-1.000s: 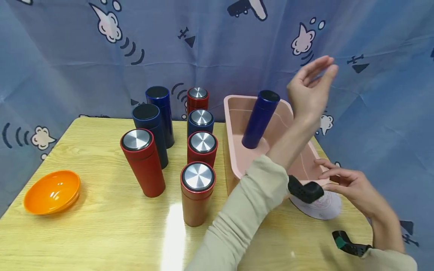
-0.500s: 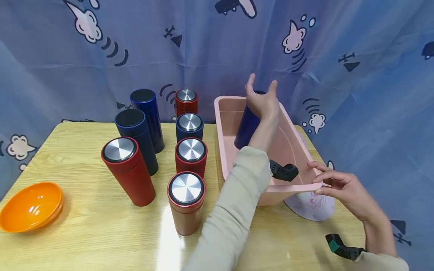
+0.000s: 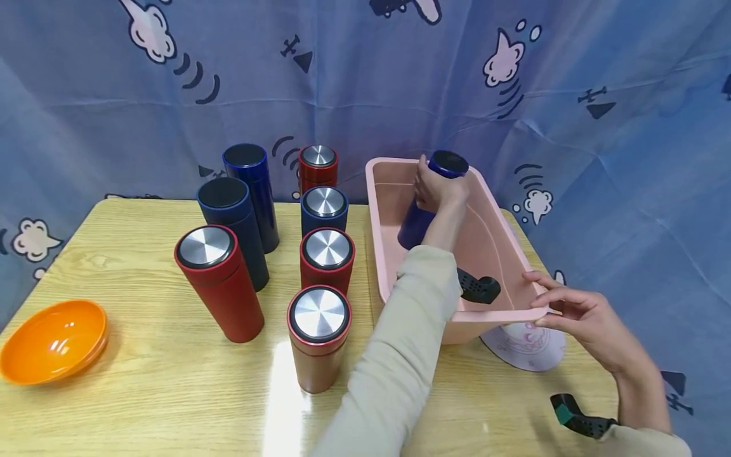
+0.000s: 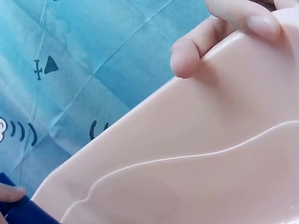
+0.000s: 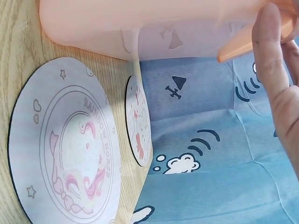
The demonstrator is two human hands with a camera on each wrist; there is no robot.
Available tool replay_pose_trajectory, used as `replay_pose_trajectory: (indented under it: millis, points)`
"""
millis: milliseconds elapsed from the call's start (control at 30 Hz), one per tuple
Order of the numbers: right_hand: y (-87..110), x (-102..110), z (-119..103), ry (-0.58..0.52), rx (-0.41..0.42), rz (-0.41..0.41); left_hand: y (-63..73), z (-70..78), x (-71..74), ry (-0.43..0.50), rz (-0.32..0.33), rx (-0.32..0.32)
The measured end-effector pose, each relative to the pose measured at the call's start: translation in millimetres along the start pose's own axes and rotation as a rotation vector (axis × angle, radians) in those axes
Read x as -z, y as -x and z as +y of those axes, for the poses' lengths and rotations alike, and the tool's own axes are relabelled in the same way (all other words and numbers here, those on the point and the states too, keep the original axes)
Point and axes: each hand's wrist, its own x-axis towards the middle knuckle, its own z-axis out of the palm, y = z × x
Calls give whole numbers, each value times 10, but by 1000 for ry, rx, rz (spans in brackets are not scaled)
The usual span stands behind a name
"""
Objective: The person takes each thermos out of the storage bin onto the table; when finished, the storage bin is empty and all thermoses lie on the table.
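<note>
A pink plastic bin (image 3: 374,222) stands at the right of the table. Inside it a dark blue thermos flask (image 3: 415,225) leans toward the far right. My left hand (image 3: 448,190) reaches over the bin and grips the flask's upper body, just below its black lid. In the left wrist view, one finger lies across the blue flask (image 4: 30,212) at the lower left. At the bin's near right corner my right hand (image 3: 596,324) pinches the rim, thumb below and fingers above. The right wrist view shows that same hand (image 5: 280,93) at the bin's edge.
Several red and blue thermos flasks (image 3: 223,285) stand left of the bin in two rows. At the far left lies an orange bowl (image 3: 54,343). Round printed mats (image 5: 70,140) lie beside and partly under the bin. A patterned blue curtain (image 3: 342,82) hangs behind the table.
My left hand has come down from raised above the bin's right side, moving left to the blue flask, and has closed round it. My right hand has stayed on the rim.
</note>
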Motion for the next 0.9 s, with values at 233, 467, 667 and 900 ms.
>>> replay_pose_trajectory:
  millis: [233,467,667,900]
  points:
    - [21,0,-29,11,-5,16,85,8,1,-64,-46,33]
    - [13,1,-40,11,-2,10,119,32,28,-159,-104,44]
    - [14,-2,-40,-6,9,3,148,59,50,-352,-159,7]
    - [24,-17,-51,36,-15,18,172,94,66,-350,-185,-7]
